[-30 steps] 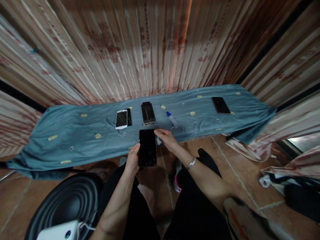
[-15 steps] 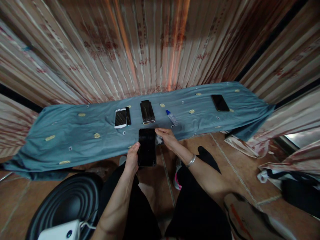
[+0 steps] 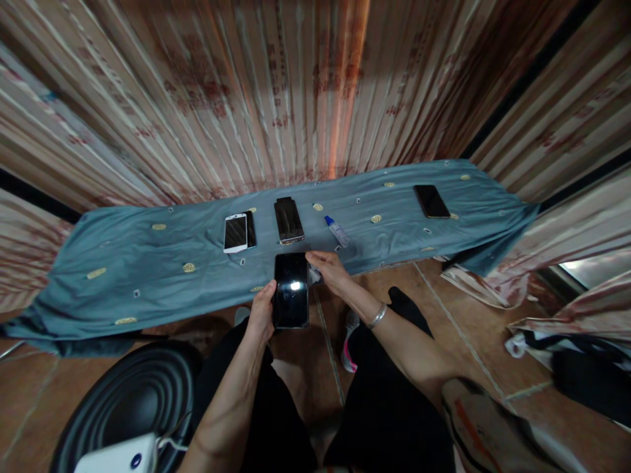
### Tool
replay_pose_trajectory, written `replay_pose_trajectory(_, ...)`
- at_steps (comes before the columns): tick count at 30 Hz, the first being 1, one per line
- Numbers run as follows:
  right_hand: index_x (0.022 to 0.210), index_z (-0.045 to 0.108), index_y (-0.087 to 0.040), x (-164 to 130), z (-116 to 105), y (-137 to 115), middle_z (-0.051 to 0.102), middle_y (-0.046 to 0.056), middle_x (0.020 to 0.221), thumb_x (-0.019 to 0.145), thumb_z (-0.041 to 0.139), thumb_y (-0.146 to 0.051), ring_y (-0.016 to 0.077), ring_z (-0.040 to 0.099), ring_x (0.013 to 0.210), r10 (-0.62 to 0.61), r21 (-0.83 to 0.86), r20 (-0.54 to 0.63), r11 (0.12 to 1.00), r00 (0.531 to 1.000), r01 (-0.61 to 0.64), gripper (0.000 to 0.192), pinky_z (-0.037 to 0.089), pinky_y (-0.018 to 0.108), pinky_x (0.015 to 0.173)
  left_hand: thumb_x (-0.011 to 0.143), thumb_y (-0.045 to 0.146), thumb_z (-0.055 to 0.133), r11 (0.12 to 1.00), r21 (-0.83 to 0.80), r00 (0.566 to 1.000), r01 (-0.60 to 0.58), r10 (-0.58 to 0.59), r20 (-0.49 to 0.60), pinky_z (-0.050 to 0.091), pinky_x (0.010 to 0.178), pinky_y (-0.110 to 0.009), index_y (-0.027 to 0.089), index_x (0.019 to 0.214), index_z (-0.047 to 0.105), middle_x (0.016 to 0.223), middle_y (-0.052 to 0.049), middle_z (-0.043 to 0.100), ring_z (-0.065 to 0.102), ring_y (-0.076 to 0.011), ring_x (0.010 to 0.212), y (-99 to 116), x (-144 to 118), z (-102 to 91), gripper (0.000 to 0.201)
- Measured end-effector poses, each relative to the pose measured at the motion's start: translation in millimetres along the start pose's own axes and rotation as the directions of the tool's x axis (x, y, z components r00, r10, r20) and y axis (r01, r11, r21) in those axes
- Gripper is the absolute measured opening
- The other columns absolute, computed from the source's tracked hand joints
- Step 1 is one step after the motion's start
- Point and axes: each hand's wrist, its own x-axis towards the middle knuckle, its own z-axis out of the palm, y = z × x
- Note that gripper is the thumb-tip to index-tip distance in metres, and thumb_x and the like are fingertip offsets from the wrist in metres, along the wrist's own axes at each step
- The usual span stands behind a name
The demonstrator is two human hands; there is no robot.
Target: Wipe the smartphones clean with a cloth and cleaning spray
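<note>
Over near edge of teal tablecloth (image 3: 162, 263), gripping black phone (image 3: 290, 307) by left side w/ left hand (image 3: 261, 310); w/ right hand (image 3: 329, 268) at far right corner, pinching pale cloth (image 3: 314, 276). Prob steadying rn; calls for firm L grip nxt imo.

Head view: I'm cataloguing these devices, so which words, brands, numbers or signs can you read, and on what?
No text can be read.
Curtain: reddish, character-like marks, too blurred to read.
Bottle with blue cap: marking too small to read.
Held device: dark screen with glare, no legible text.
White phone: no legible brand.
Blue cloth: small motifs, no legible lettering.
</note>
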Motion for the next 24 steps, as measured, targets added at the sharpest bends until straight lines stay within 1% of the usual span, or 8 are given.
replay_pose_trajectory(4,0.073,0.075,-0.021,-3,0,-3,0.072,0.000,0.072,0.054,0.085,-0.055,0.0152,0.064,0.072,0.014,0.025,0.035,1.000,0.999,-0.015,0.040,0.048,0.027,0.069,0.048,0.050,0.089,0.999,0.032,1.000,0.017,-0.017,0.022,0.052,0.070,-0.032,0.014,0.078,0.069,0.071,-0.002,0.071,0.064,-0.0167,0.064,-3,2,-3.0,0.051)
replay_pose_trajectory(7,0.070,0.074,-0.021,-4,-1,-4,0.070,-0.001,0.069,0.050,0.086,-0.057,0.0137,0.060,0.067,0.036,0.043,0.033,0.998,0.999,-0.038,0.043,0.045,0.025,0.063,0.050,0.051,0.088,0.997,0.074,1.000,-0.028,0.028,-0.006,0.051,0.079,-0.034,0.014,0.079,0.068,0.073,-0.002,0.070,0.066,-0.0194,0.074,-7,8,-6.8,0.050)
replay_pose_trajectory(10,0.069,0.074,-0.022,-4,-1,-4,0.069,-0.002,0.069,0.047,0.087,-0.057,0.0124,0.058,0.066,0.037,0.048,0.021,0.998,0.999,-0.038,0.043,0.044,0.024,0.062,0.050,0.051,0.087,0.993,0.100,0.998,-0.063,0.066,-0.021,0.050,0.083,-0.036,0.015,0.077,0.067,0.074,-0.002,0.069,0.066,-0.0217,0.082,-9,12,-8.8,0.048)
replay_pose_trajectory(14,0.069,0.074,-0.021,-3,-2,-2,0.069,-0.002,0.068,0.049,0.087,-0.055,0.0118,0.057,0.065,0.044,0.045,0.023,0.998,0.999,-0.045,0.042,0.043,0.024,0.062,0.050,0.050,0.086,0.994,0.091,0.999,-0.054,0.055,-0.004,0.049,0.081,-0.035,0.015,0.074,0.066,0.072,-0.002,0.067,0.064,-0.0200,0.078,-8,11,-7.6,0.047)
replay_pose_trajectory(19,0.072,0.073,-0.021,-2,-3,0,0.067,-0.002,0.066,0.053,0.085,-0.054,0.0122,0.057,0.064,0.059,0.028,0.039,0.998,0.998,-0.060,0.041,0.042,0.024,0.058,0.042,0.053,0.089,0.997,0.064,0.999,-0.032,0.034,-0.029,0.047,0.078,-0.031,0.016,0.070,0.065,0.070,0.002,0.065,0.059,-0.0151,0.070,-6,7,-5.7,0.053)
replay_pose_trajectory(24,0.072,0.072,-0.021,-2,-4,0,0.068,-0.002,0.068,0.051,0.087,-0.055,0.0117,0.058,0.063,0.060,0.052,0.055,0.997,0.997,-0.063,0.043,0.044,0.024,0.058,0.046,0.050,0.088,0.997,0.068,0.998,-0.047,0.050,-0.039,0.048,0.084,-0.033,0.016,0.072,0.066,0.073,0.000,0.067,0.064,-0.0192,0.080,-8,9,-7.6,0.048)
